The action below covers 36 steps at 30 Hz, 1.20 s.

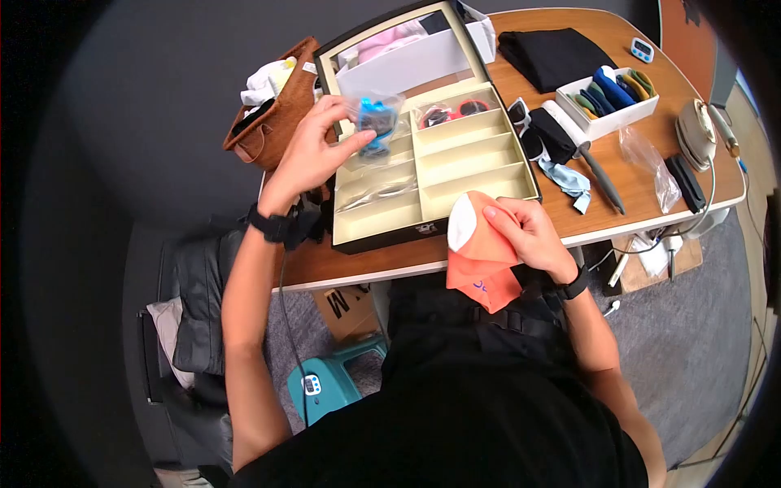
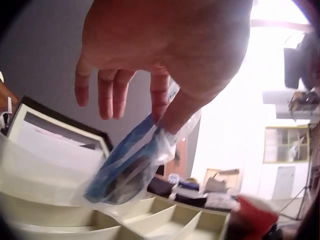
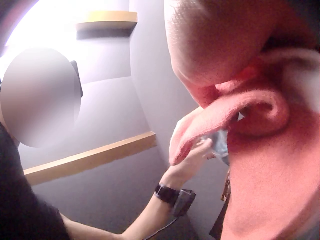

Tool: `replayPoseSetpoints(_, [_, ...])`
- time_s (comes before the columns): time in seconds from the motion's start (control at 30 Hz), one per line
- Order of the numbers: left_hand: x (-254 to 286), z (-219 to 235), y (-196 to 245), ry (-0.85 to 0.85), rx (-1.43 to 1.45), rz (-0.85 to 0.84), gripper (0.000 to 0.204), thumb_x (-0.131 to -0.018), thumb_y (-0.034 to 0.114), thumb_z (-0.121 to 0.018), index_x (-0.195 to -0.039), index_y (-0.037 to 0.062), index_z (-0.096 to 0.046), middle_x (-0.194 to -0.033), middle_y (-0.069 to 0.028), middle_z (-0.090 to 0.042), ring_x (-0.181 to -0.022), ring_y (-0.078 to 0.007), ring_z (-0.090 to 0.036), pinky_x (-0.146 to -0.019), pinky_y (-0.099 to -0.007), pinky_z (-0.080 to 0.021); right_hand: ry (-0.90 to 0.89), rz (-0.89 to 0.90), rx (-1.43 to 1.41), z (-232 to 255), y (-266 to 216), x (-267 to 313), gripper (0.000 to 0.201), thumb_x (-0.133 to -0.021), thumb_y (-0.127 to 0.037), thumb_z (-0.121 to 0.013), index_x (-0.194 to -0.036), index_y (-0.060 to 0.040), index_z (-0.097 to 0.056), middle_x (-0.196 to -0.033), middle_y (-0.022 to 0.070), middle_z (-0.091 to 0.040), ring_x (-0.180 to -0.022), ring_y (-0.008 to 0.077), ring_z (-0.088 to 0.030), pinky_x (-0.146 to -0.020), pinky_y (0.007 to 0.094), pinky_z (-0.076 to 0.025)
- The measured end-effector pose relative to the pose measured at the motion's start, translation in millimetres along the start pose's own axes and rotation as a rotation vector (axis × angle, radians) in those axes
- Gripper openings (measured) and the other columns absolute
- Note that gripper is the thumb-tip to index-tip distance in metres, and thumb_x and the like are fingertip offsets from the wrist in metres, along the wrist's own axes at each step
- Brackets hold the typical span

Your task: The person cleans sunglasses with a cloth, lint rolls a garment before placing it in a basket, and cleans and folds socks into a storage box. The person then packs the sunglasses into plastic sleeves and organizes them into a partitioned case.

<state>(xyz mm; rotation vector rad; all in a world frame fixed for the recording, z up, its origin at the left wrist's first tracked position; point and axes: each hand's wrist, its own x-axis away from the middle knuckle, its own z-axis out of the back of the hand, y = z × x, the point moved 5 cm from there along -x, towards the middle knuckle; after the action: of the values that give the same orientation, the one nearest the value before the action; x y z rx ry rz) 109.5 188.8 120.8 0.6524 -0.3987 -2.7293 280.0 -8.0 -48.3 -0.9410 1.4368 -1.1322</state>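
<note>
My left hand pinches a clear plastic bag with blue sunglasses inside, thumb against fingertips. The bag hangs over the back left compartments of a cream-lined display box, whose lid with a window stands raised. In the left wrist view the bagged sunglasses slant down from thumb and forefinger, the other fingers extended. At the box's front right corner, my right hand grips an orange sock with a white patch and purple marks. Red sunglasses lie in a back right compartment; a clear-bagged item lies front left.
Right of the box are white-framed sunglasses, a light blue cloth, a grey-handled knife and a white box of rolled socks. A brown basket stands left. Farther right sits a corded iron.
</note>
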Motion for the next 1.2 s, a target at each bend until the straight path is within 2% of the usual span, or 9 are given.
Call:
replayPoseSetpoints(0.1, [39, 3, 51, 0.177, 0.805, 0.276, 0.030, -0.096, 0.015, -0.060, -0.120, -0.0020, -0.054, -0.111, -0.0123, -0.062, -0.104, -0.0207, -0.060, -0.097, -0.0324, -0.045, 0.008, 0.002, -0.123, 1, 12, -2, 0.032, -0.102, -0.026, -0.053, -0.090, 0.0019, -0.065, -0.074, -0.0042, -0.056, -0.070, 0.0030, -0.046, -0.062, 0.0229, -0.041])
replayPoseSetpoints(0.23, [114, -55, 94, -0.024, 1.458, 0.234, 0.045, -0.101, 0.016, -0.050, -0.139, -0.0012, -0.034, -0.119, -0.0165, -0.060, -0.102, -0.0232, -0.063, -0.094, -0.0360, -0.049, 0.146, -0.041, -0.452, -9, 9, -3, 0.039, -0.103, -0.030, -0.048, -0.125, 0.0020, -0.057, -0.102, 0.0037, -0.066, -0.086, 0.0071, -0.059, -0.077, 0.0225, -0.048])
replayPoseSetpoints(0.3, [140, -90, 85, 0.080, 1.349, 0.356, 0.054, -0.101, 0.010, -0.048, -0.148, -0.0012, -0.024, -0.138, -0.0106, -0.047, -0.124, -0.0174, -0.049, -0.105, -0.0330, -0.040, 0.118, 0.053, -0.247, -32, -3, 0, 0.053, -0.105, -0.039, -0.038, -0.137, 0.0032, -0.045, -0.122, 0.0088, -0.060, -0.109, 0.0164, -0.059, -0.094, 0.0301, -0.046])
replayPoseSetpoints(0.37, [127, -110, 84, 0.127, 1.374, 0.384, 0.053, -0.101, 0.008, -0.047, -0.147, -0.0021, -0.025, -0.141, -0.0103, -0.045, -0.129, -0.0165, -0.044, -0.108, -0.0325, -0.035, -0.044, 0.129, -0.444, -75, -35, 4, 0.062, -0.105, -0.044, -0.034, -0.145, 0.0032, -0.034, -0.146, 0.0150, -0.041, -0.135, 0.0237, -0.041, -0.111, 0.0370, -0.032])
replayPoseSetpoints(0.47, [118, -124, 51, 0.360, 1.114, 0.272, 0.046, -0.100, 0.004, -0.048, -0.144, 0.0007, -0.033, -0.132, -0.0089, -0.051, -0.120, -0.0143, -0.050, -0.101, -0.0295, -0.041, -0.120, 0.398, -0.020, -97, -47, -7, 0.063, -0.106, -0.045, -0.022, -0.151, -0.0021, -0.027, -0.161, 0.0172, -0.011, -0.149, 0.0287, -0.013, -0.119, 0.0389, -0.009])
replayPoseSetpoints(0.63, [93, -137, 51, 0.481, 1.091, 0.252, 0.016, -0.099, 0.007, -0.052, -0.114, 0.0015, -0.048, -0.103, -0.0055, -0.059, -0.093, -0.0086, -0.056, -0.080, -0.0252, -0.047, -0.204, 0.192, -0.719, -77, 10, -24, 0.064, -0.106, -0.043, -0.021, -0.143, 0.0073, -0.038, -0.152, 0.0159, -0.036, -0.141, 0.0271, -0.032, -0.117, 0.0407, -0.021])
replayPoseSetpoints(0.67, [94, -142, 46, 0.315, 0.992, 0.297, 0.021, -0.101, 0.008, -0.050, -0.120, 0.0021, -0.046, -0.112, -0.0054, -0.057, -0.101, -0.0083, -0.054, -0.087, -0.0246, -0.045, -0.082, 0.182, -0.719, -74, 15, -23, 0.058, -0.106, -0.037, -0.030, -0.146, 0.0040, -0.032, -0.152, 0.0149, -0.037, -0.139, 0.0252, -0.036, -0.117, 0.0403, -0.024])
replayPoseSetpoints(0.8, [101, -140, 60, 0.348, 0.900, 0.168, 0.021, -0.097, 0.004, -0.046, -0.118, -0.0005, -0.045, -0.111, -0.0078, -0.054, -0.104, -0.0121, -0.052, -0.093, -0.0292, -0.041, 0.132, 0.189, -0.578, -77, 3, -19, 0.073, -0.094, -0.009, -0.058, -0.155, -0.0087, -0.019, -0.141, 0.0097, -0.046, -0.132, 0.0184, -0.043, -0.111, 0.0332, -0.033])
replayPoseSetpoints(1.2, [137, -151, 54, 0.433, 1.047, 0.144, 0.045, -0.104, 0.034, -0.042, -0.131, -0.0019, -0.047, -0.116, -0.0052, -0.058, -0.103, -0.0102, -0.052, -0.091, -0.0257, -0.042, -0.158, 0.162, -0.295, -79, 2, -11, 0.060, -0.082, 0.005, -0.063, -0.138, -0.0015, -0.044, -0.129, 0.0089, -0.055, -0.119, 0.0152, -0.053, -0.102, 0.0299, -0.041])
